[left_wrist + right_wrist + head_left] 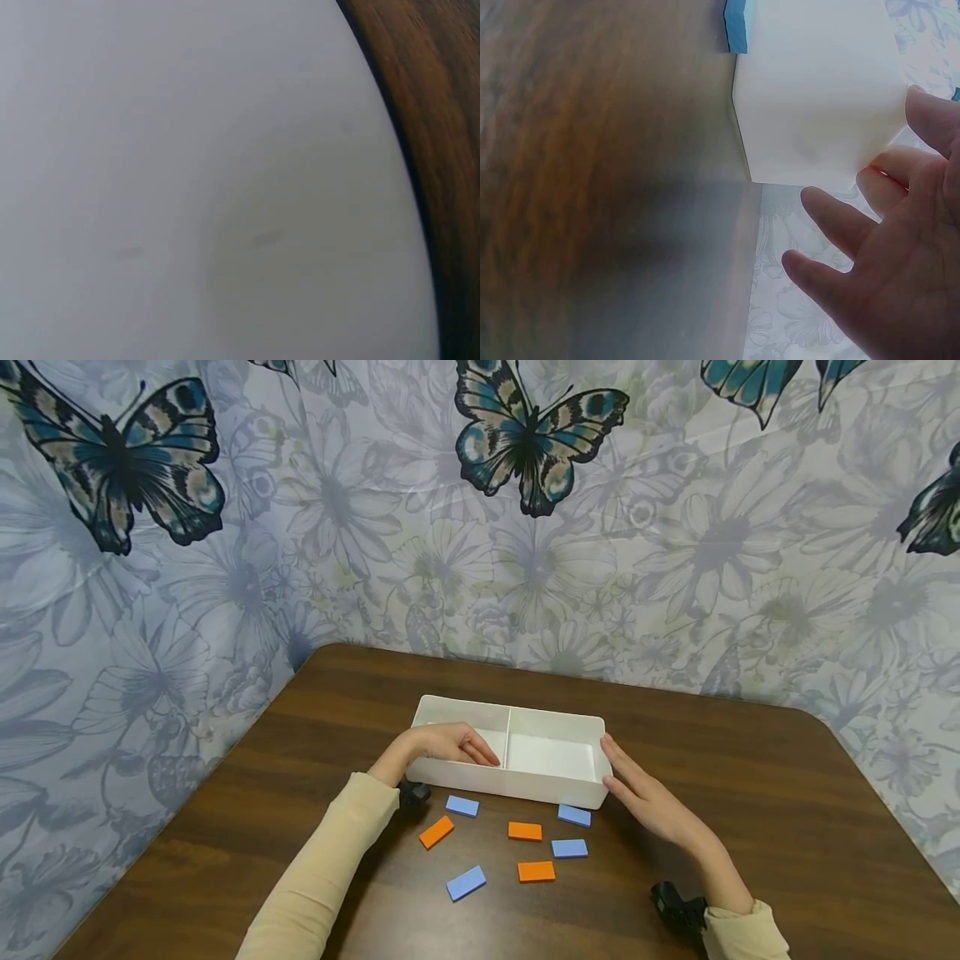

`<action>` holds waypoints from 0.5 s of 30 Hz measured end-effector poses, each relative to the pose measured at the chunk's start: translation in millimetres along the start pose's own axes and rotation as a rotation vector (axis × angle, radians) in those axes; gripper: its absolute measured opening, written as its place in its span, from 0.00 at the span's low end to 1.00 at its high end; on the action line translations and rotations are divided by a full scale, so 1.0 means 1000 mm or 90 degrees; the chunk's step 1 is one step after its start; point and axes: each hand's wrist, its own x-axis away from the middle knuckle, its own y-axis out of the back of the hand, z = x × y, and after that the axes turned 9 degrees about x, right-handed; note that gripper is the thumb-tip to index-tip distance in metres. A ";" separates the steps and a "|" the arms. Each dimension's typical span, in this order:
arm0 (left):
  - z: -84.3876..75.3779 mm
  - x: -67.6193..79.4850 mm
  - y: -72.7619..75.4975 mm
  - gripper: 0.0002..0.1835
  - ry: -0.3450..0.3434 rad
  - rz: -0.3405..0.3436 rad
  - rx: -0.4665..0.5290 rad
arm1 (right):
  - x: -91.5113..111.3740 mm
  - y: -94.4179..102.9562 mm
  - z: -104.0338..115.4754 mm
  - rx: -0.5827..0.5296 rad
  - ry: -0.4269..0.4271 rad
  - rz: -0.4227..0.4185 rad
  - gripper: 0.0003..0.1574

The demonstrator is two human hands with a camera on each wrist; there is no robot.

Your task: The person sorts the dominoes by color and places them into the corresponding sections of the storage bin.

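A long white box (555, 785) with a divider (507, 739) stands on the table. My left hand (455, 743) reaches over its near wall into the left compartment, fingers relaxed and slightly bent near the divider; their tips are partly hidden by the wall. At the right end, my right hand (643, 793) touches the box with extended fingers, thumb apart. From the right wrist, the same hand (907, 240) shows spread fingers, some of them at the box's end wall (810, 112). The box's white surface (187, 165) fills most of the left wrist view, blurred.
In front of the box lie three orange blocks (536, 872) and several blue blocks (467, 883). One blue block (574, 815) is close to the box's near wall. The brown wooden table (750, 760) meets a butterfly-patterned cloth (675, 568) behind.
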 end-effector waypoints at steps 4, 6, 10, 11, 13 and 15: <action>0.002 -0.001 0.000 0.16 -0.001 0.001 -0.003 | 0.001 0.000 0.001 0.000 -0.002 0.000 0.38; 0.002 -0.001 0.000 0.16 0.001 0.001 -0.004 | 0.001 0.000 0.001 -0.003 -0.001 0.000 0.38; 0.002 -0.001 0.000 0.16 0.000 -0.005 -0.003 | 0.000 0.000 0.001 -0.008 0.004 -0.004 0.38; 0.002 -0.001 0.000 0.16 0.000 -0.005 -0.005 | 0.000 0.000 0.001 -0.011 0.005 -0.003 0.38; 0.002 0.000 0.000 0.16 -0.003 -0.004 -0.006 | 0.000 0.000 0.001 -0.013 0.006 -0.003 0.38; 0.001 0.000 -0.001 0.16 -0.006 -0.003 -0.005 | 0.000 0.001 0.002 -0.014 0.008 -0.004 0.38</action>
